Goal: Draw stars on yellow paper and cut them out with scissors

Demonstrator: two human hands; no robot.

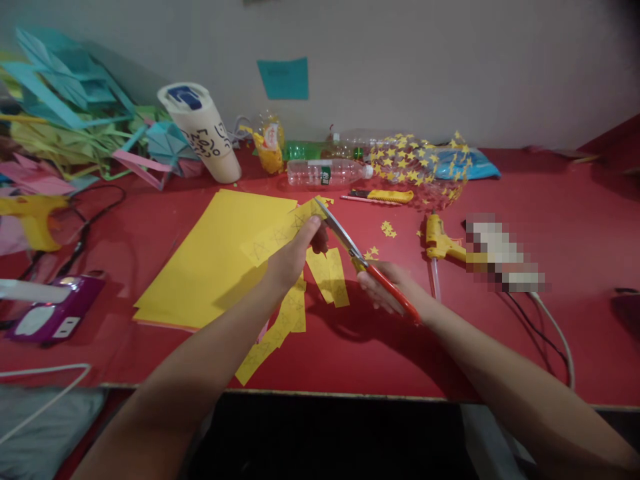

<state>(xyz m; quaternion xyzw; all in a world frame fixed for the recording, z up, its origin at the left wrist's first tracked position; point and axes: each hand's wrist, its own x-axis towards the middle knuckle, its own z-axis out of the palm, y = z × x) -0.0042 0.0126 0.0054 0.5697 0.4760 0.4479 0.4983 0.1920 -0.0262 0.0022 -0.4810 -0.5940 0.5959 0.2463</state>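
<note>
My left hand (305, 241) pinches a yellow paper strip (275, 237) with stars drawn on it in outline. In my right hand (387, 287) is a pair of scissors (347, 241) with red handles; the blades reach the strip's right end, close to my left fingertips. Below my hands lie more star-marked strips (273, 340) and two short yellow pieces (330, 277). Small cut-out stars (388, 229) are scattered to the right of the scissors. A stack of yellow paper sheets (200, 260) rests under and left of my left hand.
At the back stand a white tumbler (205, 133), a clear bottle (325, 173) lying down, and a star-covered plastic piece (415, 160). A yellow cutter (390, 196) and a glue gun (440, 241) lie to the right. A purple power strip (55, 313) sits left.
</note>
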